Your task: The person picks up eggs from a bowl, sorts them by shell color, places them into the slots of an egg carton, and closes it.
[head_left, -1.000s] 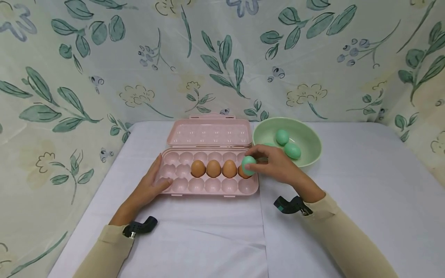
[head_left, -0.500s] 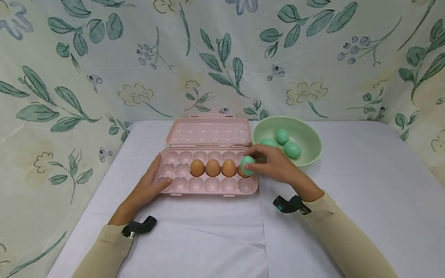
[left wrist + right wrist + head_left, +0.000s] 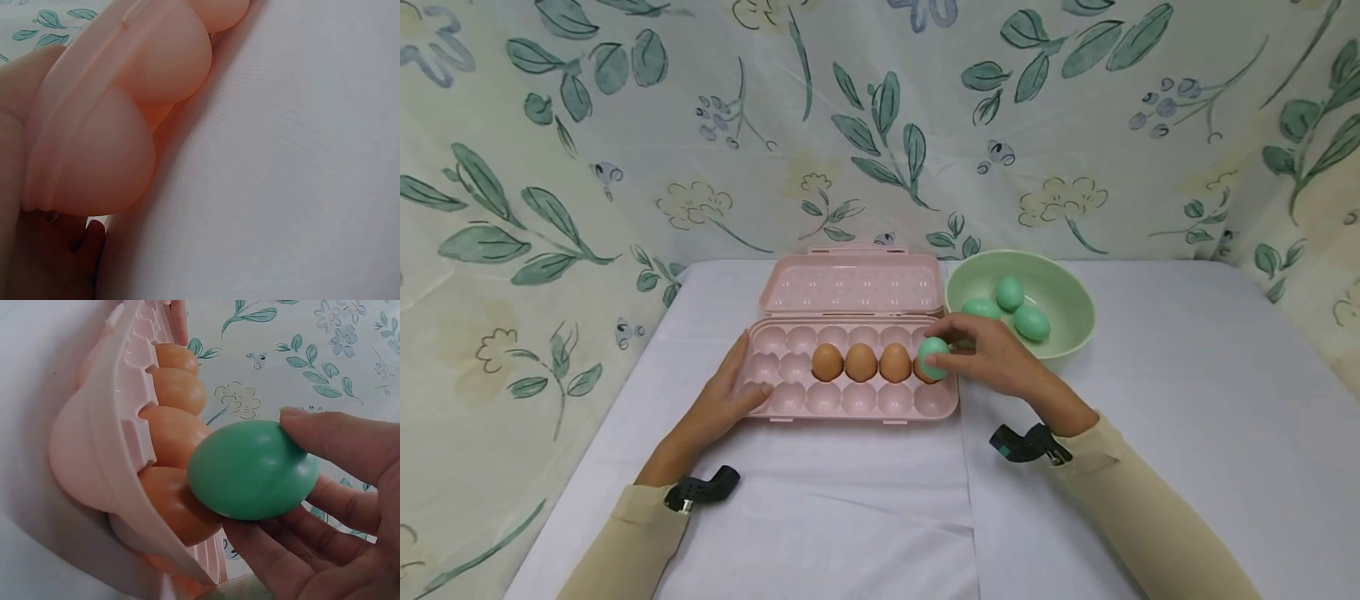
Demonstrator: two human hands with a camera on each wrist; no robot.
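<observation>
A pink egg carton point(image 3: 857, 402) lies with its lid folded back, several brown eggs point(image 3: 861, 363) standing in its middle row. My left hand point(image 3: 724, 393) grips the carton's left end, thumb over the rim; in the left wrist view its fingers point(image 3: 92, 245) show beneath the edge. Between thumb and fingers my right hand point(image 3: 992, 354) pinches a green egg point(image 3: 253, 470). That egg is above the rightmost brown egg point(image 3: 178, 505) and partly hides it in the head view. Whether the two eggs touch I cannot tell.
Right of the carton's lid stands a light green bowl point(image 3: 1071, 325) with green eggs point(image 3: 1031, 322) in it. White cloth point(image 3: 865, 508) covers the table, and a floral curtain point(image 3: 820, 125) hangs behind. A wrist camera point(image 3: 1030, 443) sits on each arm.
The green egg in my right hand has shifted very slightly left. My left hand and the carton stay in place.
</observation>
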